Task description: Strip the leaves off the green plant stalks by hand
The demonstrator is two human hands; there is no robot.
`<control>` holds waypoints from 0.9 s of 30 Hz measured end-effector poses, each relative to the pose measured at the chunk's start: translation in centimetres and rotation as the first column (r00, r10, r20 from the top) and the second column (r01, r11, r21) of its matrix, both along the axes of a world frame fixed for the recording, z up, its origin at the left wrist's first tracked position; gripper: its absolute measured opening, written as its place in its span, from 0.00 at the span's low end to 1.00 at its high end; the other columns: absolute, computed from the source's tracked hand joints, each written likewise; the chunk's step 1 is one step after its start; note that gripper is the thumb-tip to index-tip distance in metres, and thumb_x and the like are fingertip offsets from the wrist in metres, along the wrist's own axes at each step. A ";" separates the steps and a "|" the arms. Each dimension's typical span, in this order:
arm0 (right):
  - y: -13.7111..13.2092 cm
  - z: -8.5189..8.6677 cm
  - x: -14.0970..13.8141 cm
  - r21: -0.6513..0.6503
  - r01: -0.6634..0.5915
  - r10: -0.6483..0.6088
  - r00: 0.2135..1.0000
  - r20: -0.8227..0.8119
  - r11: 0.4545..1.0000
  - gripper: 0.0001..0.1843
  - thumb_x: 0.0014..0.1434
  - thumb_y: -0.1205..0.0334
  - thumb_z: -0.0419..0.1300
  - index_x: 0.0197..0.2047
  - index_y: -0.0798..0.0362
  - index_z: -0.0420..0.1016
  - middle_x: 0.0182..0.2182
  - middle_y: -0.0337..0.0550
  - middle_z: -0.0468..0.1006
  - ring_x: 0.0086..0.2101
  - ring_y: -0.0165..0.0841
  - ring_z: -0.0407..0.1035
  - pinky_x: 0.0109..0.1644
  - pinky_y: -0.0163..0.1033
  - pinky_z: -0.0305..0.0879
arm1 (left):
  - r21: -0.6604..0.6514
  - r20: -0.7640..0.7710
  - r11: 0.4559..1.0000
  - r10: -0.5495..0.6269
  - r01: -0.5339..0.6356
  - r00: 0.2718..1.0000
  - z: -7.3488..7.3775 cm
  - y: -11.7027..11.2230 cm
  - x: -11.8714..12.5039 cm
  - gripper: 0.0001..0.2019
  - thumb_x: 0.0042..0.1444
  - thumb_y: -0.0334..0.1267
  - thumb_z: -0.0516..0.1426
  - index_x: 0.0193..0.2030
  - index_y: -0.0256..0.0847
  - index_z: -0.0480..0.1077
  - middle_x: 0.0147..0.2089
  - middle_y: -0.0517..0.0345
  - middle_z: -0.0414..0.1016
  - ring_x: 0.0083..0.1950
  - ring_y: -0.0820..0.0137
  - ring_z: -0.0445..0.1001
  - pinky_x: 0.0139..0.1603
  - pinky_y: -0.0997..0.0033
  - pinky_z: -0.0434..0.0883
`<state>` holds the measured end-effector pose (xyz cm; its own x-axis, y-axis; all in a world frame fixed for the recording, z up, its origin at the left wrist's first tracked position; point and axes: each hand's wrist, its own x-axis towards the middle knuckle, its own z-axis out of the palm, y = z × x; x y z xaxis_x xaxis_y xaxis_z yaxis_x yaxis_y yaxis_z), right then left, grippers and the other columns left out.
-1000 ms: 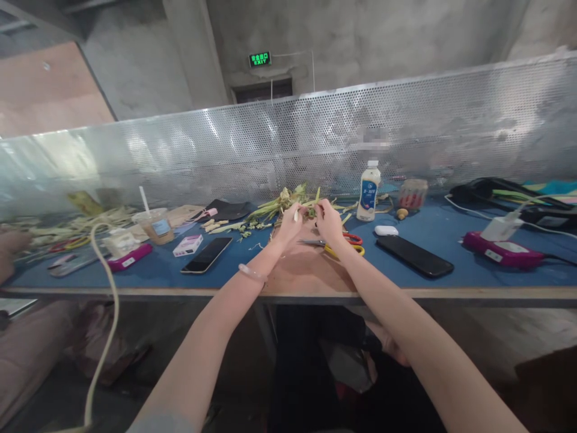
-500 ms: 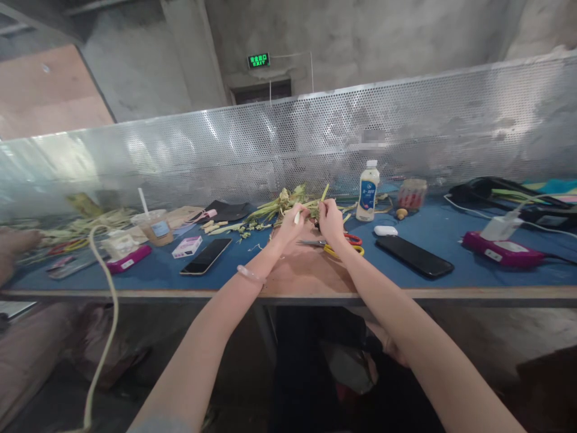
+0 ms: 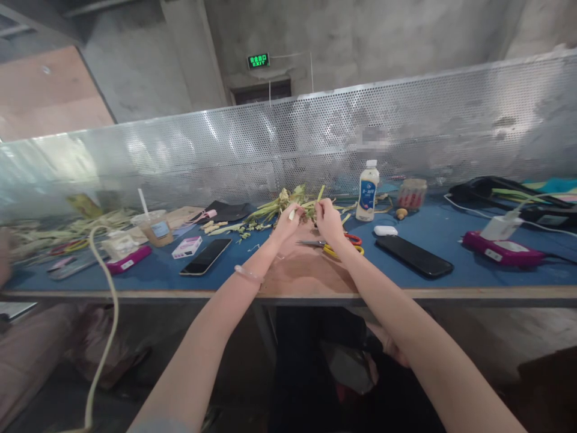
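Observation:
Both my arms reach out over the blue table. My left hand is closed on a pale stalk piece whose white end sticks up beside my thumb. My right hand is pinched on a thin green strip that points upward. The two hands are close together above a brown board, just in front of a heap of green and yellowish plant stalks. Scissors with red and yellow handles lie on the board right of my right hand.
A white drink bottle, a small jar, a white earbud case and a black phone lie to the right. Another phone, a small box and a lidded cup with straw lie left. A perforated metal screen backs the table.
My hands stayed together at the stalk heap, lifting slightly. The green strip in my right hand shifted a little. A person's hand at the far left edge has drawn out of view.

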<state>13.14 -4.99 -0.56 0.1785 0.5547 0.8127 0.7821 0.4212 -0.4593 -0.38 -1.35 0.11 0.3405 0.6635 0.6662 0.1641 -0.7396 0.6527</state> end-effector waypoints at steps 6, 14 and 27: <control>-0.4 0.0 -0.4 -0.041 0.020 -0.017 0.997 0.080 0.999 0.14 0.61 0.56 0.39 0.38 0.55 0.59 0.21 0.45 0.69 0.21 0.35 0.62 0.25 0.34 0.48 | 0.072 -0.093 0.997 -0.023 0.030 0.995 0.5 -0.3 -0.4 0.13 0.57 0.47 0.48 0.29 0.39 0.60 0.23 0.63 0.60 0.27 0.74 0.60 0.31 0.74 0.60; -0.7 0.1 0.2 -0.028 -0.043 0.046 0.992 0.116 0.999 0.13 0.59 0.59 0.40 0.42 0.55 0.59 0.21 0.44 0.70 0.22 0.36 0.63 0.26 0.34 0.49 | 0.125 -0.128 0.991 0.057 -0.041 0.990 0.9 -0.4 -0.4 0.14 0.58 0.47 0.46 0.29 0.39 0.59 0.24 0.62 0.59 0.29 0.73 0.61 0.34 0.73 0.59; 0.1 -0.1 1.0 -0.043 -0.187 0.189 0.981 0.049 0.981 0.15 0.59 0.55 0.45 0.35 0.53 0.68 0.19 0.39 0.68 0.22 0.32 0.63 0.30 0.34 0.54 | 0.124 -0.116 0.992 0.042 -0.027 0.992 0.8 -0.4 -0.7 0.12 0.59 0.45 0.46 0.30 0.39 0.59 0.26 0.62 0.59 0.28 0.74 0.60 0.32 0.74 0.60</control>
